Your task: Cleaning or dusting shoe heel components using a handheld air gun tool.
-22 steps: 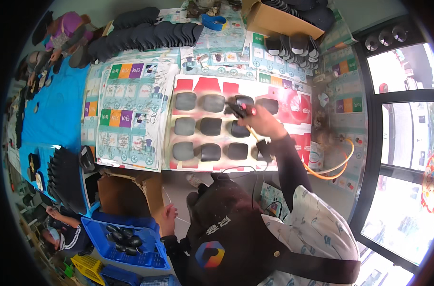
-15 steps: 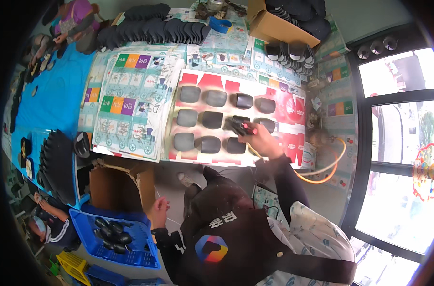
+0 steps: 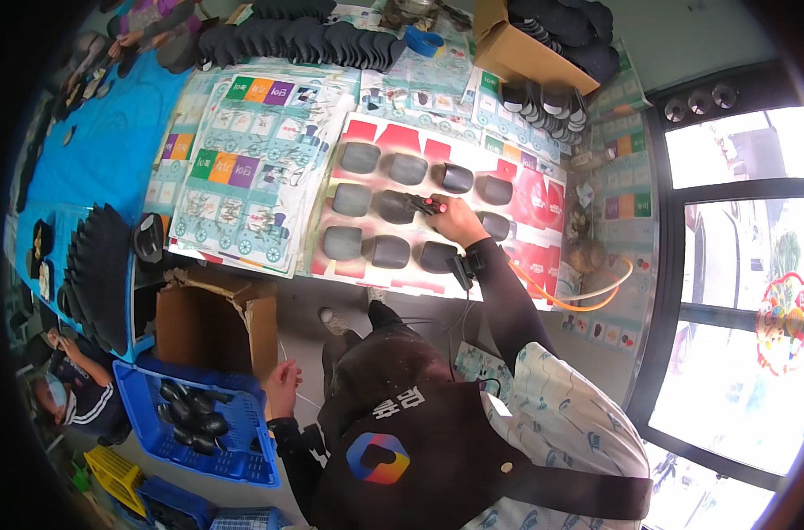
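My right hand (image 3: 459, 221) is wrapped round a dark spray gun (image 3: 424, 204) with red knobs. The gun's front is over a curved dark piece (image 3: 396, 208) in the middle row. Several such pieces lie in rows on a red and white printed sheet (image 3: 543, 205); those at the left, such as one grey piece (image 3: 352, 200), look paler and duller than a glossy black piece (image 3: 458, 178). A yellow-orange hose (image 3: 587, 307) loops away at the right. My left hand (image 3: 283, 386) hangs below the table edge, fingers loosely bent, nothing visible in it.
Below left are a cardboard box (image 3: 209, 329) and a blue crate (image 3: 243, 446) of black pieces. Stacked black pads (image 3: 296, 42) line the table's back, beside another carton (image 3: 534, 55). A seated person (image 3: 84, 380) is at lower left; others sit by the blue table (image 3: 102, 159).
My right hand and the spray gun have moved left along the middle row. My left hand stays low with its fingers bent. The whole view has shifted slightly.
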`<action>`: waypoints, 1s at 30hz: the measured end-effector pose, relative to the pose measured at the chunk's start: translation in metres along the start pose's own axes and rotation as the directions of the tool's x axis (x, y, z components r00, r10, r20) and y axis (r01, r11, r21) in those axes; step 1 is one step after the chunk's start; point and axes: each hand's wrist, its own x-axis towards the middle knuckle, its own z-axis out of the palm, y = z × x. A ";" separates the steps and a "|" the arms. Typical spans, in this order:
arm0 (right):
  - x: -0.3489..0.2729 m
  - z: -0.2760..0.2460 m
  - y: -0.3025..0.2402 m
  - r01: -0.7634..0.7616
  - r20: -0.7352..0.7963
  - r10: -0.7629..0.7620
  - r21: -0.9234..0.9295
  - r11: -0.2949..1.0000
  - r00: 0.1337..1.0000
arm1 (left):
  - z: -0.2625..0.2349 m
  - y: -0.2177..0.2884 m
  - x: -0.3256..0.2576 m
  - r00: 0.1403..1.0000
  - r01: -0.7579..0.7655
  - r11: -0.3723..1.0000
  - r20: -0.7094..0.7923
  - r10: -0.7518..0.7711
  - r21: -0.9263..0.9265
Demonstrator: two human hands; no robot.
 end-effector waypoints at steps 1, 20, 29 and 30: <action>-0.003 0.000 -0.001 -0.001 -0.032 0.001 0.021 1.000 0.999 | 0.000 -0.003 0.000 1.000 0.000 1.000 -0.003 0.000 -0.002; -0.017 -0.011 -0.002 -0.003 0.009 0.002 0.042 0.999 1.000 | 0.012 0.009 0.009 0.999 -0.036 0.998 0.010 0.036 0.055; -0.018 0.001 -0.019 0.053 -0.012 -0.053 -0.009 0.999 0.999 | 0.010 0.010 0.011 0.998 -0.056 0.998 -0.028 0.057 0.023; -0.018 0.003 -0.016 0.049 -0.014 -0.049 -0.011 0.999 0.999 | 0.012 0.012 0.012 0.999 -0.051 0.999 -0.016 0.051 0.008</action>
